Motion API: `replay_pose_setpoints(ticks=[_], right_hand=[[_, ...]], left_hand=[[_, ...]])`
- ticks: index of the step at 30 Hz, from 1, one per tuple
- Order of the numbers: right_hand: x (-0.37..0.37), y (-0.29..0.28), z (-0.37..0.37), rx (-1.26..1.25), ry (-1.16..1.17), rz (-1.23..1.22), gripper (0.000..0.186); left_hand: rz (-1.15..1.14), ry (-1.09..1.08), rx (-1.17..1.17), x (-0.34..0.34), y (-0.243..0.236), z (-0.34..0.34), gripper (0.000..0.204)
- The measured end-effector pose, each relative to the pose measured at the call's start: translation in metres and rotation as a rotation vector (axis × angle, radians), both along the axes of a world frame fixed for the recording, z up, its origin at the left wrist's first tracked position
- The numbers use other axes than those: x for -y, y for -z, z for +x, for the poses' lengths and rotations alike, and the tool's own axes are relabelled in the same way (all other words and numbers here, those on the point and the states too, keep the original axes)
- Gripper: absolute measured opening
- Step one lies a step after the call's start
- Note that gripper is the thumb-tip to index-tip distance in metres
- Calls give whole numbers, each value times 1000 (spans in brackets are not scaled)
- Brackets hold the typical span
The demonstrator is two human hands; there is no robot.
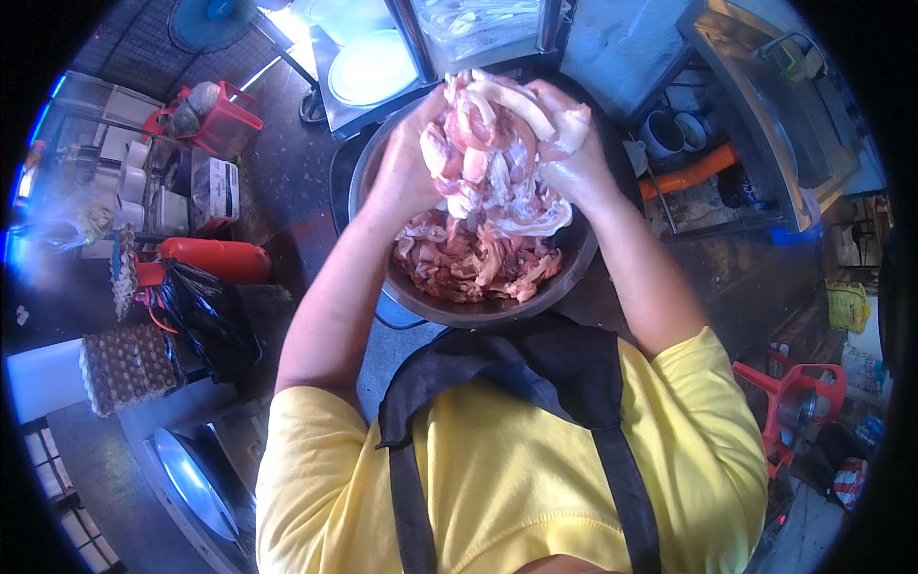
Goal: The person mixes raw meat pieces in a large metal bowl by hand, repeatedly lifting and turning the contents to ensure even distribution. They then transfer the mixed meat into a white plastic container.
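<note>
Between my two hands a big heap of raw meat strips (492, 143), pink with pale fat, is lifted above a wide dark metal basin (449, 311). My left hand (406, 163) grips the heap from its left side, and the fingers are partly hidden behind it. From the right side my right hand (579, 158) clasps it, its fingers curled round the far edge. Some strips hang down toward the basin. More raw meat pieces (478, 263), redder in colour, lie in the basin below.
Beyond the basin, a white round lid or plate (373, 67) lies on a metal surface. At left are a red gas cylinder (215, 258), a black plastic bag (206, 316) and a red plastic stool (225, 120). A metal sink or counter unit (784, 115) stands at right.
</note>
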State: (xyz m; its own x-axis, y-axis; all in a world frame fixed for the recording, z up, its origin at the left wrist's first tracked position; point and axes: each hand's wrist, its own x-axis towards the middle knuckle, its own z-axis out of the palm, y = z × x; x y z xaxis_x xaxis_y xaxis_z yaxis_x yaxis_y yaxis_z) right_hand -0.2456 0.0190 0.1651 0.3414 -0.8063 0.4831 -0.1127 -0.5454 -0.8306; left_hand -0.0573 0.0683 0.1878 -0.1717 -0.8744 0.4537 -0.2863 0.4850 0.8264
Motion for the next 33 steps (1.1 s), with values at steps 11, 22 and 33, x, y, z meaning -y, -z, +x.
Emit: replay_pose_setpoints(ticks=[11,22,33], right_hand=[[72,94,-19,-653,-135,519,61],[113,149,52,-416,-270,1226,102],[62,75,-1,-850,-623,222,52]], left_hand=[[678,-252,548,28,130,101,65],[1243,-119,-709,91,201,80,66],[811,411,327,36,94,60,71]])
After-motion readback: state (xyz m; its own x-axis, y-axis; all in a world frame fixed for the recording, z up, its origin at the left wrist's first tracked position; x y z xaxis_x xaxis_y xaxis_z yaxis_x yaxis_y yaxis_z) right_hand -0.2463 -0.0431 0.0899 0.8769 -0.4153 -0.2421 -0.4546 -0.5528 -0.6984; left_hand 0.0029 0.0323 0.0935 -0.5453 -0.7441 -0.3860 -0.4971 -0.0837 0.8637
